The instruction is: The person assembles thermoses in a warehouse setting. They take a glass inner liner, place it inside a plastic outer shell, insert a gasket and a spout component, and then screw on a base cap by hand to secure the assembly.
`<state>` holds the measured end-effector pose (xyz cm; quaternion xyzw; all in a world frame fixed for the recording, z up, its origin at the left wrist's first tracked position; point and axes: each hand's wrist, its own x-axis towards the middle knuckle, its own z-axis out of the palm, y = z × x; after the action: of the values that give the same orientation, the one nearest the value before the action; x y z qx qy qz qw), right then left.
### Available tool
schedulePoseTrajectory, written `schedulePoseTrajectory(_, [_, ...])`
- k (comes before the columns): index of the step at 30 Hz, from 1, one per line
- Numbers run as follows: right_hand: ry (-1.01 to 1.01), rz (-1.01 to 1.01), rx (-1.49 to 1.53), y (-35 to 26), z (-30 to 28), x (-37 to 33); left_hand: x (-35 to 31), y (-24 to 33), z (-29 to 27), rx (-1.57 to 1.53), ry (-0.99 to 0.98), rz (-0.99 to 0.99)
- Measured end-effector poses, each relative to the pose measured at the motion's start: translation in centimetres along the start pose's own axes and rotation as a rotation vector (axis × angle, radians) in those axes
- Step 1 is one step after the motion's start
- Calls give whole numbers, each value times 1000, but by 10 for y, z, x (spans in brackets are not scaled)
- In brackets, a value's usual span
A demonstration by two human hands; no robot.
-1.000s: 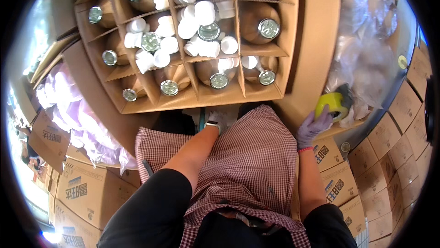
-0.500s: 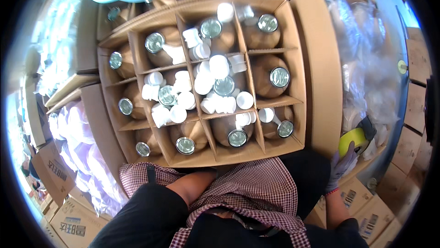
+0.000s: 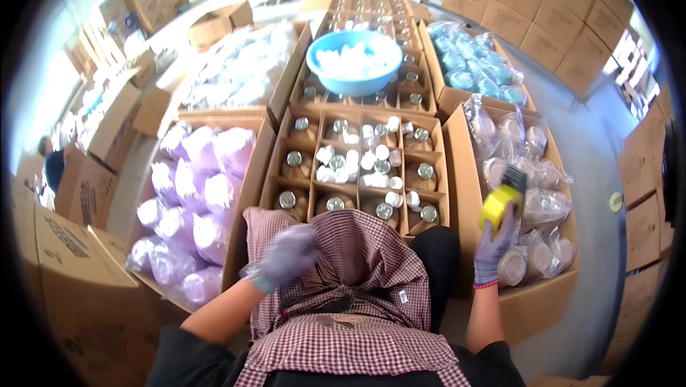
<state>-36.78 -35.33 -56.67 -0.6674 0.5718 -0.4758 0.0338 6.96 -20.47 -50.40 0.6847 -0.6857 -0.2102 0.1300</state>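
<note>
Raised over the box at my right side, my gloved right hand [image 3: 494, 250] is closed around a tape dispenser with a yellow roll [image 3: 499, 205] and a black end. My gloved left hand [image 3: 287, 254] hovers in front of the checked apron [image 3: 343, 330], its fingers smeared by motion; I see nothing clear in it. Straight ahead stands a divided carton [image 3: 312, 197] with one clear bottle [image 3: 294, 159] per cell, mouths up. Loose white caps [image 3: 382, 152] lie heaped around several of the bottle necks, mostly in the middle cells.
A blue basin [image 3: 356, 87] of white pieces rests on the farther carton of bottles. Boxes of bagged purple containers [image 3: 214, 194] and bagged pale containers [image 3: 544, 208] flank the divided carton. Bagged teal containers [image 3: 471, 62] lie farther right. Stacked cartons [image 3: 543, 1] rise behind.
My view has lifted, showing more of the room. The right hand has raised the tape dispenser from the box's near corner. My left hand, hidden before, has come up over the apron.
</note>
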Motion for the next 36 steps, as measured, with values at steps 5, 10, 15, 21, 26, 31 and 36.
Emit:
schedulePoseTrajectory(5, [-121,-116,259,-73,24,18,-225,-101,-10,-56,440,-523])
schedulePoseTrajectory(10, [-273,-206,326,-112,65,34,-262,-90,38,-184,334,-884])
schedulePoseTrajectory(15, [-443,-407,324,-113,162,110,-260,-79,45,-237,306,-917])
schedulePoseTrajectory(21, [-589,-512,12,-156,319,240,-246,-75,41,-258,293,-955])
schedulePoseTrajectory(26, [-425,-484,-145,-214,356,290,-245,-70,45,-277,286,-1015])
schedulePoseTrajectory(31, [-528,-559,450,-236,332,196,-255,-62,65,-292,296,-1068])
schedulePoseTrajectory(36, [-902,-537,443,-189,249,63,-261,-59,68,-294,273,-1036])
